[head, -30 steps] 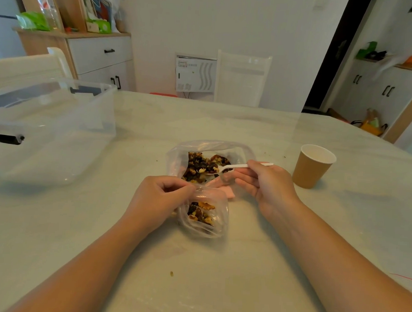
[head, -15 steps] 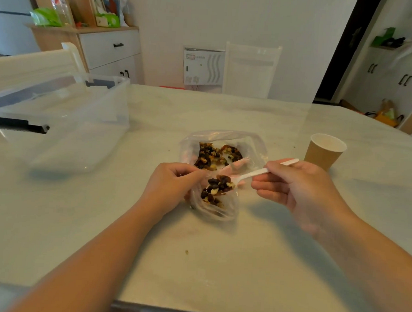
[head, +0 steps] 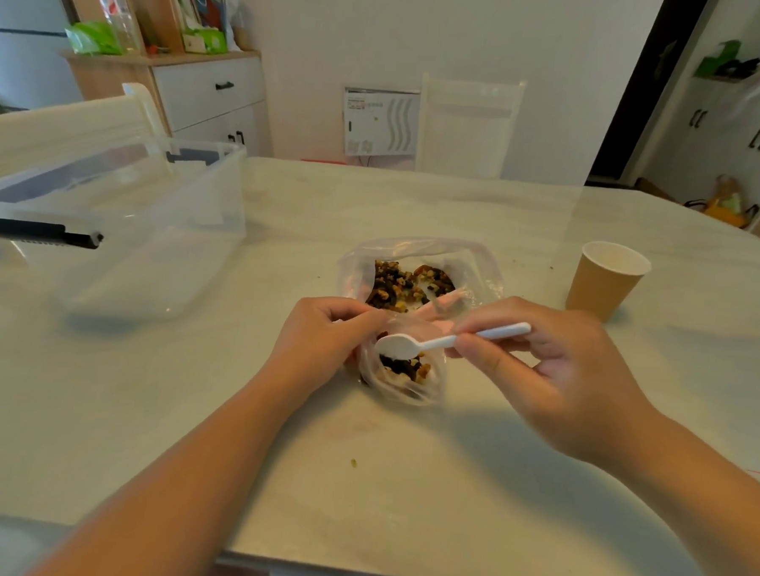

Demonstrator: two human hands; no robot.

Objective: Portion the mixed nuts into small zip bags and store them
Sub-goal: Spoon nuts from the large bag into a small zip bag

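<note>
Both forearms rise from the bottom edge toward mid-frame. The left hand (head: 323,337) curls its fingers round the rim of the small zip bag (head: 402,372), which lies at centre on the table (head: 187,410) with its mouth facing away. The right hand (head: 554,376) pinches the white plastic spoon (head: 437,342); its long axis runs left to right, the bowl leftward over the nuts (head: 405,366). Just behind lies the large bag of mixed nuts (head: 414,272). Farther out stand a paper cup (head: 603,282) at right and a clear storage bin (head: 121,226) at left.

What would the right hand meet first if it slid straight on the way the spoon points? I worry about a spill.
Probably the left hand pinching the small bag; the spoon points there, though depth is unclear.
</note>
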